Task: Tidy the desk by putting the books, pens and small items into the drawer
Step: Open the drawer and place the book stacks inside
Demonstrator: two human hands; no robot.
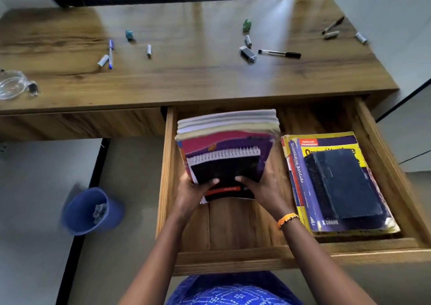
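Note:
The wooden drawer stands pulled out below the desk's right half. Over its left part I hold a stack of books, a black spiral notebook on top, tilted with its far end raised. My left hand and my right hand grip its near edge from both sides. On the drawer's right lies a yellow and purple textbook with a dark blue book on it. Pens and small items stay on the desk: a blue pen, a black pen, a black marker.
Several small caps and erasers lie scattered over the desk. A clear glass object sits at the desk's left edge. A blue bin with crumpled paper stands on the floor to the left. A window frame runs along the desk's far side.

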